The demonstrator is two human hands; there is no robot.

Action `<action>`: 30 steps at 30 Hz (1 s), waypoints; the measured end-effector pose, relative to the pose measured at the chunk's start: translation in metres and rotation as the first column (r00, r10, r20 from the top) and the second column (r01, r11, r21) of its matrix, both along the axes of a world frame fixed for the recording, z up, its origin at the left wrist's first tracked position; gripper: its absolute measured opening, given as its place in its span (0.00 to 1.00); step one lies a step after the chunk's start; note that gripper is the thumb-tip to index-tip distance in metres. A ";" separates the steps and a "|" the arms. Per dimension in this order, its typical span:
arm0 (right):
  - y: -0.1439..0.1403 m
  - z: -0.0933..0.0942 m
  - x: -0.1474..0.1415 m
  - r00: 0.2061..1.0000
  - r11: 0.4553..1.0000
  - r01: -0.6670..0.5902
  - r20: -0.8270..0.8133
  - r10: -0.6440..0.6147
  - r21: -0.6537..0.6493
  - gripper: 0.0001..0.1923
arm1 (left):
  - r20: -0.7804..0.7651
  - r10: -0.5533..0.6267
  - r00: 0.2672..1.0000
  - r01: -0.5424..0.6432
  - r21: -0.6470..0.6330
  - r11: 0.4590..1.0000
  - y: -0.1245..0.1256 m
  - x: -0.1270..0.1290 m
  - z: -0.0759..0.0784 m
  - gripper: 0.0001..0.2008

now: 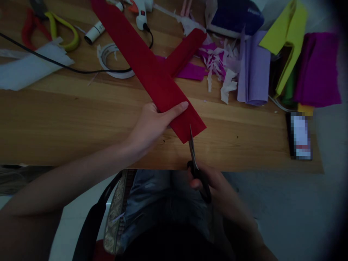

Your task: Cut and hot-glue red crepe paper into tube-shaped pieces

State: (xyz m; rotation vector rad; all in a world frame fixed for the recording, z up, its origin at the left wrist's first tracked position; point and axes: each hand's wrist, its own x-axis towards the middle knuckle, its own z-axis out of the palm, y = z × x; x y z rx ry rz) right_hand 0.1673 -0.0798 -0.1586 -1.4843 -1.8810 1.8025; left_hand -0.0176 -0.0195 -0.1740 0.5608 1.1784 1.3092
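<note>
My left hand (154, 121) grips the near end of a long folded strip of red crepe paper (141, 61), thumb on top, holding it just above the wooden table (67, 119). My right hand (217, 188) holds black-handled scissors (194, 159) below the table's front edge. The blades point up and their tips meet the strip's near end edge, right of my left thumb. The strip runs away to the upper left, lying over a second red strip (185, 50) that angles off to the right.
A roll of white tape (114, 61), a glue gun (141, 14) with its black cable, red and yellow handled tools (49, 29) and white paper (29, 69) lie at the back left. Purple scraps (214, 61), lilac, yellow and violet paper rolls crowd the right.
</note>
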 end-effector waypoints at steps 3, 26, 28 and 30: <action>0.000 -0.002 0.000 1.000 1.000 0.005 0.001 -0.005 0.013 0.31 | -0.004 0.009 1.000 -0.009 -0.023 1.000 0.000 0.000 0.001 0.09; -0.007 -0.007 -0.003 0.999 0.998 0.045 -0.003 -0.044 0.053 0.30 | -0.042 0.017 0.999 -0.016 0.025 1.000 -0.001 0.001 0.001 0.08; -0.007 -0.007 -0.004 0.999 0.996 0.047 -0.001 -0.047 0.070 0.30 | -0.040 0.020 0.999 -0.019 0.032 0.999 -0.001 0.001 0.001 0.07; -0.006 -0.007 -0.005 0.999 0.995 0.051 -0.009 -0.050 0.083 0.30 | -0.059 0.030 0.998 -0.028 0.025 0.999 -0.001 0.001 0.001 0.08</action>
